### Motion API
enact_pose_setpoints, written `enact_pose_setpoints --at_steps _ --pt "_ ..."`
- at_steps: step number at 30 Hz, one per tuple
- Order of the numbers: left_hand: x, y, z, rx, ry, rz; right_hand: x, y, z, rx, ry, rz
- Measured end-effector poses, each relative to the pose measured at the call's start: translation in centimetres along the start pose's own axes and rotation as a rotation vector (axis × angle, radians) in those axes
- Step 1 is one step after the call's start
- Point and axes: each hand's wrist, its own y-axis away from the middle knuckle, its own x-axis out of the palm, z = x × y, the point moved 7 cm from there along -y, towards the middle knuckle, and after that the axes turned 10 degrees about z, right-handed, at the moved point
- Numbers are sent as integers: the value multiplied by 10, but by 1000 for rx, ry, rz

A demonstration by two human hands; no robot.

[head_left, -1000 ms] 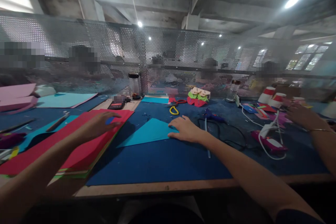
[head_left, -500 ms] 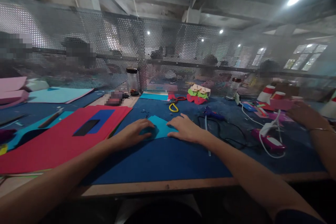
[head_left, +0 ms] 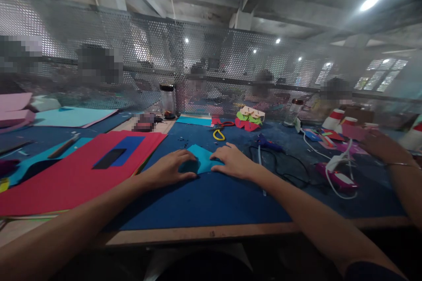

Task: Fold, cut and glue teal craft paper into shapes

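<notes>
A small sheet of bright blue paper [head_left: 204, 157] lies on the dark blue mat in front of me, its left part bent up under my fingers. My left hand [head_left: 173, 167] grips its left side, fingers curved over the top and thumb at the near edge. My right hand [head_left: 232, 161] holds down the right side, thumb and fingertips on the paper. Beyond the paper are scissors [head_left: 219, 135] with yellow and red handles. Behind them stands a stack of folded red, green and cream paper shapes [head_left: 249, 118].
Red paper sheets [head_left: 72, 180] lie at left, with blue and black pieces on top. At right are a blue glue gun [head_left: 270, 143] and a magenta glue gun [head_left: 339, 178] with cords. A co-worker's hand [head_left: 382, 145] works at far right. A jar [head_left: 167, 102] stands before the mesh screen.
My left hand has shifted slightly to the right, with its thumb now farther over the near edge. The paper's left side is bent over more. My right hand stays nearly in place.
</notes>
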Motion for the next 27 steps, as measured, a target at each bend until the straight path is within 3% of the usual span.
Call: enact_pose_setpoints --at_steps 16,22,27 --pt "-1 1 2 -95 -83 -16 -2 -2 -3 -62 -27 -94" --pt "-1 2 7 -130 -86 -43 -8 1 3 -104 -48 -191" --pt "-1 3 8 -128 -86 -39 -1 2 13 -139 -48 -134"
